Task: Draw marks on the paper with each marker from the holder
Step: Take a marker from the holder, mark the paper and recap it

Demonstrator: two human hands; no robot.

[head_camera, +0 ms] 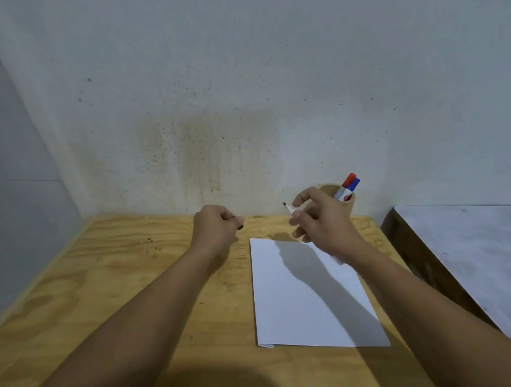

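A white sheet of paper lies on the plywood table, with no marks showing on it. My right hand hovers above the paper's far edge, gripping an uncapped marker whose dark tip points left. My left hand is closed to the left of it, with a small dark cap pinched in the fingers. Behind my right hand stands a tan cylindrical holder near the wall. In the holder stand a red-capped marker and a blue-capped marker.
A stained white wall rises directly behind the table. To the right, apart from the table, is a lower white surface with a dark gap between. My forearms cross the near half of the table.
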